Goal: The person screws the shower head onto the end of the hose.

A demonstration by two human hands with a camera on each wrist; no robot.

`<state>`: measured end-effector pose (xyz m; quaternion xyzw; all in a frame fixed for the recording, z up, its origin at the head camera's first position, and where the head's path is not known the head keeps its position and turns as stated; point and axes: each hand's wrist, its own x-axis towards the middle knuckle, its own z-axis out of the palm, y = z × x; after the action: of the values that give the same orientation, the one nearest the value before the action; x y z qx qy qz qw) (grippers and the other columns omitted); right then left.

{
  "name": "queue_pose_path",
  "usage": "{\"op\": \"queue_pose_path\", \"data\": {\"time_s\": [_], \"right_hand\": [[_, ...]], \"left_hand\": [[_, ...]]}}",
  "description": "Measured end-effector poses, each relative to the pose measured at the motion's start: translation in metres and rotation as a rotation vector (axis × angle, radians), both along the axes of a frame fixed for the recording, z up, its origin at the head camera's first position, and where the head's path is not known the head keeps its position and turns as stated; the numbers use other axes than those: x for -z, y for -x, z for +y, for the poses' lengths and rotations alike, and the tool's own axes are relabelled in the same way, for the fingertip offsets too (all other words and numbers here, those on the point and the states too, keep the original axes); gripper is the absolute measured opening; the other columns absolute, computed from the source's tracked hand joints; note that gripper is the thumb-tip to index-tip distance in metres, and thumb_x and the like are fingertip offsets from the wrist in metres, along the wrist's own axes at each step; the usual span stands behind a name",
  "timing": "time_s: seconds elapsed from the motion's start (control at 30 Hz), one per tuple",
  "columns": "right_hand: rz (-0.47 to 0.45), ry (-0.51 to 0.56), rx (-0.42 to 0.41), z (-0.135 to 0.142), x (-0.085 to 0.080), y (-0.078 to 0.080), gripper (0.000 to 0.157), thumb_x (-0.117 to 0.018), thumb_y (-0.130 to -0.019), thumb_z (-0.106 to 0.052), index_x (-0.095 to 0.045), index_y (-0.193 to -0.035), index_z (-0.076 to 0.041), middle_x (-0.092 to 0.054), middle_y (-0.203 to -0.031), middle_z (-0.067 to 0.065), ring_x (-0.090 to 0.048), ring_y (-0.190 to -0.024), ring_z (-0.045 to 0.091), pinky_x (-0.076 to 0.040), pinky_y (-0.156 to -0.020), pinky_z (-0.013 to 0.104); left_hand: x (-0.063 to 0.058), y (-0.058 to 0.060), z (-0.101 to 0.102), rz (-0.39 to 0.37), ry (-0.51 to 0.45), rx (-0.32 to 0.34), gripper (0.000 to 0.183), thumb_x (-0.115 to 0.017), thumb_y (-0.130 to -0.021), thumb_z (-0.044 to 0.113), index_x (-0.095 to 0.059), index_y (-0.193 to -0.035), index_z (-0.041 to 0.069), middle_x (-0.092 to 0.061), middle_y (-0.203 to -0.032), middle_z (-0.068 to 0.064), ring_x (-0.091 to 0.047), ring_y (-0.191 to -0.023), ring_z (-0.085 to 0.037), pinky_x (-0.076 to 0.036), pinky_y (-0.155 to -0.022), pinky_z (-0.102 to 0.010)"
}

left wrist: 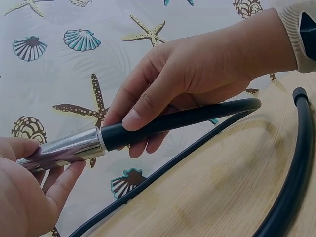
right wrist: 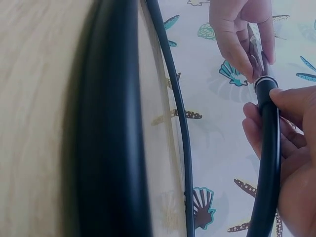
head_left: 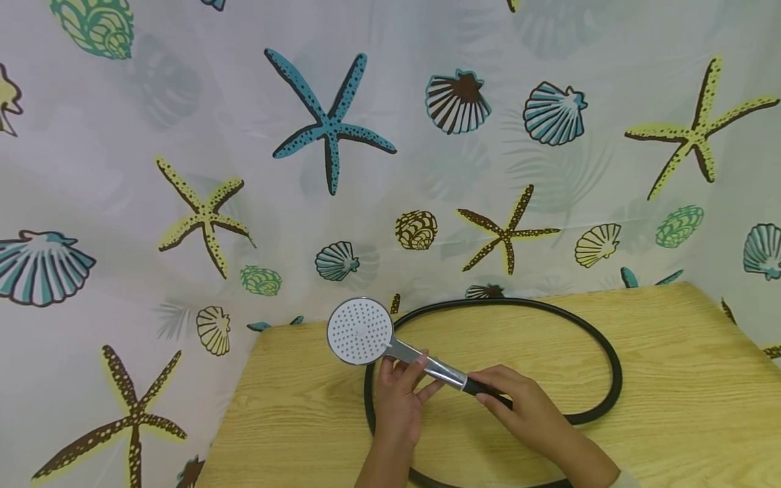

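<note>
Showerhead [head_left: 360, 331] meets a black hose [head_left: 616, 376], just below centre of the head frame.
Right hand [head_left: 525, 407], lower right of centre, grips the hose end; left hand [head_left: 399, 403], lower centre, pinches the chrome handle [head_left: 445, 372]; the hose loops across the wood-grain worktop [head_left: 683, 379]; starfish-and-shell cloth [head_left: 390, 34] fills the upper frame.

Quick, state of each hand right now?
Left hand: closed, holding the handheld shower head by its chrome handle.
Right hand: closed, holding the black hose right beside that handle.
</note>
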<state>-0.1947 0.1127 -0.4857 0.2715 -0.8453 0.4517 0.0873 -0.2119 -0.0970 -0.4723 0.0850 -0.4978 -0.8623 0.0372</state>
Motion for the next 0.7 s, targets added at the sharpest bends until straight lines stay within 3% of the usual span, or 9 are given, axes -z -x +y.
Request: {"op": "queue_pose_path", "data": {"time_s": [0.27,0.7], "right_hand": [[0.004,-0.004,-0.007,-0.0002,-0.0010,-0.0014,0.033,-0.062,-0.095,-0.021,-0.061,-0.128,-0.023,-0.062,-0.120,-0.015,-0.062,-0.105,0.003,-0.058,-0.088,0.026],[-0.049,0.005,-0.026,0.0000,0.0001,0.0000,0.032,-0.058,-0.097,-0.029,-0.059,-0.129,-0.026,-0.063,-0.119,-0.014,-0.063,-0.104,0.004,-0.058,-0.085,0.024]], "left_hand": [[-0.0007,0.0000,-0.0003,0.002,0.003,0.000,0.041,-0.072,-0.086,0.013,-0.049,-0.120,0.009,-0.059,-0.113,-0.008,-0.066,-0.103,-0.021,-0.060,-0.082,-0.048],[-0.0018,0.0007,-0.0010,-0.008,0.005,0.004,0.040,-0.072,-0.086,0.013,-0.050,-0.119,0.009,-0.059,-0.115,-0.010,-0.066,-0.102,-0.021,-0.060,-0.082,-0.048]]}}
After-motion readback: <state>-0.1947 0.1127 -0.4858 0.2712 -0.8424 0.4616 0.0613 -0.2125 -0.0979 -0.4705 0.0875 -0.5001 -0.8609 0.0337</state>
